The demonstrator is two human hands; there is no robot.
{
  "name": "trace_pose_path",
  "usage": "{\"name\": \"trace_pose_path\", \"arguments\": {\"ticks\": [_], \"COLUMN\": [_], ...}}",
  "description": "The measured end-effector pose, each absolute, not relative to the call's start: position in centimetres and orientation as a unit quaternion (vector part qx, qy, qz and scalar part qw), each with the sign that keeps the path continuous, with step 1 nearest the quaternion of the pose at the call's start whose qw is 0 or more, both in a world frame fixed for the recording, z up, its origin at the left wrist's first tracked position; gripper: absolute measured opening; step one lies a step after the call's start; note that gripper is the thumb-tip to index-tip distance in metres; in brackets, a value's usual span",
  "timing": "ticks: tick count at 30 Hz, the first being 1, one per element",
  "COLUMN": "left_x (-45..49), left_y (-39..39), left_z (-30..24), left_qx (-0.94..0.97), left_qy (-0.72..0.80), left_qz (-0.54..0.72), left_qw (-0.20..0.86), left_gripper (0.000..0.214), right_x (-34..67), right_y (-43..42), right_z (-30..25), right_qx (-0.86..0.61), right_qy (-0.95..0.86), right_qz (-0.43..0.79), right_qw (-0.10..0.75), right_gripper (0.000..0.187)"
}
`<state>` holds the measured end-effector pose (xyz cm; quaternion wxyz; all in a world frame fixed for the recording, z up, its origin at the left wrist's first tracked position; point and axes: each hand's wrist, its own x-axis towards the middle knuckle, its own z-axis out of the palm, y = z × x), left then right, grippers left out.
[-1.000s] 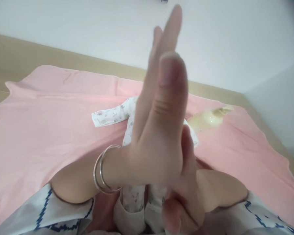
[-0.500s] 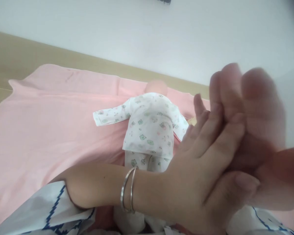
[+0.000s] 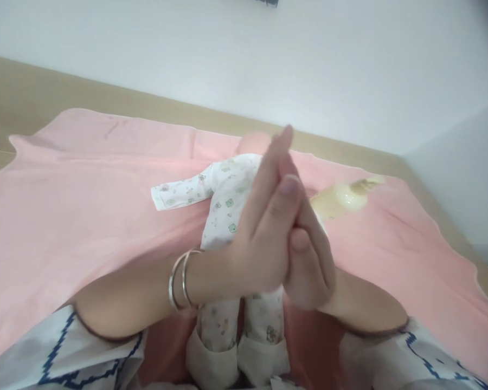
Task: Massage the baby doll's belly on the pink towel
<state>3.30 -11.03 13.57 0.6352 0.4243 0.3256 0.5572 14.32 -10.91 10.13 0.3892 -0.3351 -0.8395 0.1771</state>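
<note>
In the head view, my left hand (image 3: 264, 233), with two silver bangles (image 3: 183, 279) on the wrist, presses palm to palm against my right hand (image 3: 313, 265). Fingers of both hands are stretched out and point up; nothing shows between the palms. Below and behind them a baby-sized figure (image 3: 228, 203), perhaps a doll, lies in a white printed top and trousers. Its bald head (image 3: 254, 142) points away from me, and my hands cover much of its torso and one arm. White cuffs (image 3: 213, 360) cover the feet nearest me.
A pink blanket (image 3: 97, 189) with a few wrinkles lies under the figure, over a tan surface (image 3: 146, 89). To the right, a yellowish clear bottle (image 3: 344, 199) lies on the blanket. A white wall (image 3: 228, 59) rises behind.
Both hands have moved left from the right side to in front of the figure. They have gone from lying crossed against each other to palms together, and the bottle now shows.
</note>
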Motion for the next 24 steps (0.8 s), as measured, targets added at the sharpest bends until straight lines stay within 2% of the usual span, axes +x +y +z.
{"name": "trace_pose_path", "arguments": {"ticks": [3, 8, 11, 15, 24], "left_x": [2.8, 2.3, 2.3, 2.2, -1.2], "left_y": [-6.8, 0.1, 1.3, 1.0, 0.8], "left_z": [10.7, 4.8, 3.1, 2.5, -1.2], "left_qx": [0.507, 0.594, 0.602, 0.652, 0.751], "left_qy": [0.397, 0.497, 0.531, 0.511, 0.472], "left_qz": [0.577, 0.545, 0.517, 0.5, 0.426], "left_qw": [0.504, 0.321, 0.297, 0.25, 0.177], "left_gripper": [0.047, 0.035, 0.03, 0.029, 0.047], "right_x": [14.4, 13.7, 13.9, 15.4, 17.0], "right_y": [-8.4, -4.2, -2.3, -0.5, -0.1], "right_z": [9.6, 6.5, 4.5, 2.9, 2.6], "right_qx": [-0.333, -0.457, -0.447, -0.47, -0.564], "right_qy": [-0.811, -0.774, -0.79, -0.808, -0.792], "right_qz": [0.216, 0.193, 0.153, 0.118, 0.085], "right_qw": [0.429, 0.394, 0.39, 0.336, 0.217], "right_gripper": [0.048, 0.036, 0.039, 0.048, 0.06]}}
